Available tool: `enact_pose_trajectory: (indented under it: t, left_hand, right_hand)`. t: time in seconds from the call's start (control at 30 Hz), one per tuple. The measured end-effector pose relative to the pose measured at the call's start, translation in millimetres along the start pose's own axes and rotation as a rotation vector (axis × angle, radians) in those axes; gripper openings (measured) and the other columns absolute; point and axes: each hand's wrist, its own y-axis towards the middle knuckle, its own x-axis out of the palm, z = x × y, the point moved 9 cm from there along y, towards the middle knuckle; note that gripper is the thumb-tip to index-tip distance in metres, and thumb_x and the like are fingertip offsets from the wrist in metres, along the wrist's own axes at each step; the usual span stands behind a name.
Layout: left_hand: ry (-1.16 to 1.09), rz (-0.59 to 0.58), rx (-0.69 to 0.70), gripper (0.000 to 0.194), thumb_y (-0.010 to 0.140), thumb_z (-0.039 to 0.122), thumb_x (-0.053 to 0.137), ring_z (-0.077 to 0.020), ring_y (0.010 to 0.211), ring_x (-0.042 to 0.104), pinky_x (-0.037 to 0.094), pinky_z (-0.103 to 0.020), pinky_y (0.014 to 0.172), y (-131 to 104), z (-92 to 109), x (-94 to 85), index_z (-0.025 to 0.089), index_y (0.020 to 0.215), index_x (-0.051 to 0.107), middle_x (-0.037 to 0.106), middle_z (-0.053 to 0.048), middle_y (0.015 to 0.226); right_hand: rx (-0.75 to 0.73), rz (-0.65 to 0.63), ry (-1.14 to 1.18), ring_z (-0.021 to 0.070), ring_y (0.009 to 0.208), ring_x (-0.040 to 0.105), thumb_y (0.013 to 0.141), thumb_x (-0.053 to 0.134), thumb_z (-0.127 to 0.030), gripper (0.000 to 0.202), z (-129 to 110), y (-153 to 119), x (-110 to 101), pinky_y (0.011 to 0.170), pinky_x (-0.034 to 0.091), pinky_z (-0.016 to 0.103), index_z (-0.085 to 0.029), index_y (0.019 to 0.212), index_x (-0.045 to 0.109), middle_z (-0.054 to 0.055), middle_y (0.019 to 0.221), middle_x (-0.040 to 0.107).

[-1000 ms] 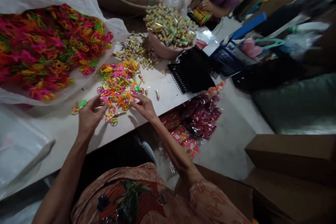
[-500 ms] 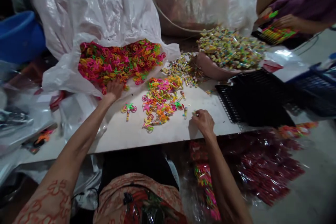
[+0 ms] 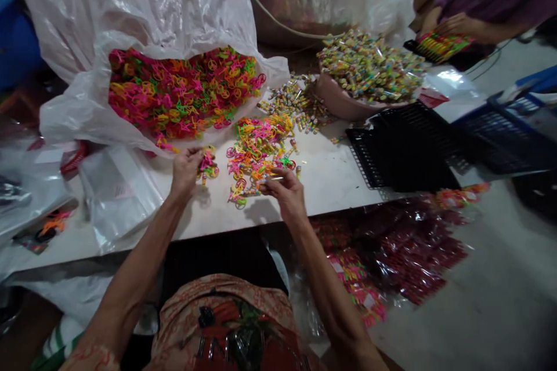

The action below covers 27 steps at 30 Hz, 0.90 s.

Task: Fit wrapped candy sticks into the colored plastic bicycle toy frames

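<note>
My left hand [image 3: 186, 173] is closed on a small pink and yellow plastic toy bicycle [image 3: 209, 163], just in front of the sack's mouth. A small tube [image 3: 204, 179] shows below it, partly hidden. My right hand [image 3: 285, 192] is pinched on a small clear tube [image 3: 273, 178], over the near right side of a loose pile of toy bicycles [image 3: 250, 153]. A white plastic sack [image 3: 130, 40] lies open behind, full of pink, orange, yellow and green toy bicycles [image 3: 183, 93]. Candy-like filled tubes [image 3: 289, 95] lie scattered beside the pile.
A pinkish bowl [image 3: 339, 101] heaped with filled tubes stands at the back right. Black mesh trays [image 3: 400, 148] and a blue basket [image 3: 505, 133] are to the right. Clear plastic bags [image 3: 117, 191] lie left. A co-worker's hands [image 3: 456, 26] hold colourful pieces at the upper right.
My left hand has come out of the sack's mouth towards me with a toy bicycle. My right hand has moved left from the bare tabletop to the pile, holding a tube. The view has shifted slightly.
</note>
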Motion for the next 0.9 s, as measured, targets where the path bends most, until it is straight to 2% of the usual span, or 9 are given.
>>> enact_pose_trajectory:
  t: [0.1,0.2,0.37,0.5,0.63,0.77,0.9]
  left_hand:
    - [-0.226,-0.134,-0.318,0.036,0.062,0.022,0.079,-0.0106,0.056,0.064,0.050,-0.021,0.055,-41,-37,27.6,0.015,0.094,0.062,0.066,0.002,0.069]
    - [-0.359,-0.153,-0.444,0.041,0.053,0.007,0.081,-0.0087,0.061,0.065,0.053,-0.018,0.062,-68,-53,35.4,0.014,0.091,0.066,0.070,0.001,0.071]
    - [-0.433,-0.079,-0.401,0.035,0.049,0.006,0.083,-0.0088,0.064,0.066,0.054,-0.018,0.066,-79,-57,30.8,0.016,0.079,0.069,0.072,0.001,0.070]
    - [-0.412,-0.126,-0.400,0.040,0.048,0.009,0.085,-0.0104,0.068,0.068,0.055,-0.019,0.068,-84,-60,33.8,0.015,0.085,0.071,0.074,-0.001,0.077]
    - [-0.398,-0.103,-0.410,0.038,0.054,0.012,0.085,-0.0106,0.070,0.068,0.055,-0.021,0.068,-85,-68,29.2,0.015,0.088,0.069,0.073,-0.002,0.081]
    - [-0.399,-0.064,-0.364,0.039,0.051,0.015,0.087,-0.0080,0.067,0.066,0.053,-0.018,0.067,-85,-69,27.2,0.016,0.086,0.069,0.071,0.001,0.076]
    - [-0.353,-0.108,-0.357,0.047,0.048,0.024,0.090,-0.0094,0.062,0.065,0.052,-0.019,0.062,-90,-68,31.3,0.015,0.090,0.071,0.071,0.000,0.072]
  right_hand:
    - [0.035,-0.080,0.043,0.0125,0.056,0.066,0.056,0.084,-0.038,0.036,16,-4,32,0.056,0.055,0.025,-0.019,0.077,0.063,-0.003,0.061,0.068]
    - [0.068,-0.091,0.069,0.0109,0.054,0.064,0.054,0.085,-0.036,0.033,29,-7,41,0.054,0.053,0.023,-0.019,0.074,0.065,-0.004,0.059,0.066]
    - [0.111,-0.118,0.073,0.0106,0.055,0.064,0.052,0.086,-0.033,0.031,39,-12,40,0.055,0.053,0.022,-0.018,0.070,0.066,-0.003,0.061,0.067]
    - [0.143,-0.133,0.104,0.0111,0.056,0.065,0.051,0.087,-0.032,0.031,43,-12,38,0.056,0.054,0.023,-0.018,0.069,0.067,-0.003,0.062,0.067]
    - [0.138,-0.136,0.089,0.0105,0.059,0.065,0.048,0.088,-0.028,0.030,45,-13,37,0.057,0.054,0.022,-0.019,0.068,0.069,-0.003,0.066,0.069]
    - [0.146,-0.138,0.085,0.0112,0.060,0.065,0.049,0.088,-0.029,0.030,50,-17,37,0.064,0.057,0.026,-0.019,0.069,0.069,-0.003,0.067,0.070]
    - [0.154,-0.137,0.104,0.0110,0.061,0.065,0.048,0.089,-0.029,0.029,54,-19,34,0.069,0.058,0.028,-0.019,0.069,0.071,-0.003,0.066,0.070]
